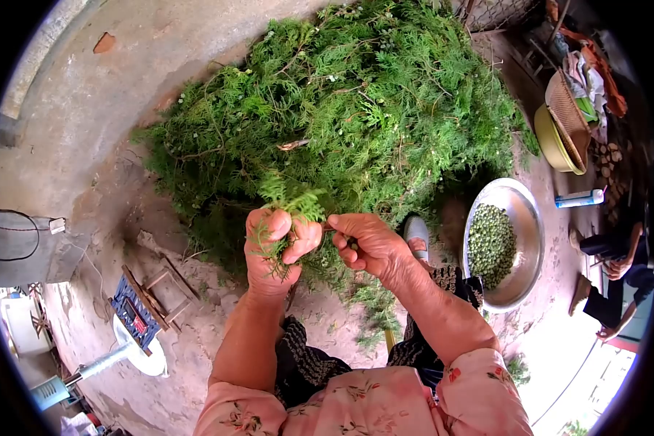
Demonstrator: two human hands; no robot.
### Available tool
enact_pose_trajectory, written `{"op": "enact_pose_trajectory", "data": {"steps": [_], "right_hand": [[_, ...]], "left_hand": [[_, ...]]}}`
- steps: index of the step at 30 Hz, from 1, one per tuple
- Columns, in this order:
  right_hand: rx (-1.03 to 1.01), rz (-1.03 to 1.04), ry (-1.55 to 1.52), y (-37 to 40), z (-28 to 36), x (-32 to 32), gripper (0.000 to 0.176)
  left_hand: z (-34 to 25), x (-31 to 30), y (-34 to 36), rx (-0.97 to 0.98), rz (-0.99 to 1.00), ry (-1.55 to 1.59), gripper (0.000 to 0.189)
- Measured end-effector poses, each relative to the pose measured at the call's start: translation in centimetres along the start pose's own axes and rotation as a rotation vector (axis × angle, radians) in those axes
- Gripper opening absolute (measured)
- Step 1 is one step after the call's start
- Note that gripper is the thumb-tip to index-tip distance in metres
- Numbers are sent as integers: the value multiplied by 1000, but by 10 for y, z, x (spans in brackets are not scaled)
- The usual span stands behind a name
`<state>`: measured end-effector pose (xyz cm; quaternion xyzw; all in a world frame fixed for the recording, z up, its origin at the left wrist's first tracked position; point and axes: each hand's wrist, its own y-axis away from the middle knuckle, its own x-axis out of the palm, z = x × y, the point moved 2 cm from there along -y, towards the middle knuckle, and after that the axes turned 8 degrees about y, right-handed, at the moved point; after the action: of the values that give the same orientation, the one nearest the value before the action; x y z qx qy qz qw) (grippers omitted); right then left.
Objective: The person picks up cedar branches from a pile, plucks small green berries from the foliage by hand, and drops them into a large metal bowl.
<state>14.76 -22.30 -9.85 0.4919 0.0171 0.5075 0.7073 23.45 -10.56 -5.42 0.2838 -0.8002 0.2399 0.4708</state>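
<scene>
**Feathery sprig (296, 203) bunched in the left hand (276, 247), just in front of the pile (349, 116)**

From my remote seat, I see the sprig above the floor (334, 327), on the wearer's side of the heaped branches. The left hand is folded round it, thumb over the greenery. The right hand (370, 243) is just beside it, fingers curled and thumb drawn in narrowly; something dark and greenish shows among the fingers, but I can't tell what it is or whether they pinch the stem.

I'd judge the sprig very light, its fronds soft and springy, its stem thin and likely stiffer, easily snapped. I would hold it by the stem or gathered base, as single fronds would probably bend or tear.

Its main tips point away from the wearer, towards the pile, with wisps trailing back below the left hand. The long axis seems to run roughly fore and aft, though the fist hides the stem, so I can't fix it exactly.
</scene>
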Motion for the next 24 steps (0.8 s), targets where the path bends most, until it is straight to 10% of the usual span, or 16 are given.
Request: {"op": "enact_pose_trajectory", "data": {"steps": [5,11,24], "right_hand": [[-112,-98,100,5,1,9,14],[-345,-197,381,14,1,16,14],[-582,-131,806,22,0,17,16]], "left_hand": [[0,2,-1,-31,37,-68,24],[2,-18,-6,20,-717,-425,16],[11,-29,-9,172,-697,-343,19]]}}
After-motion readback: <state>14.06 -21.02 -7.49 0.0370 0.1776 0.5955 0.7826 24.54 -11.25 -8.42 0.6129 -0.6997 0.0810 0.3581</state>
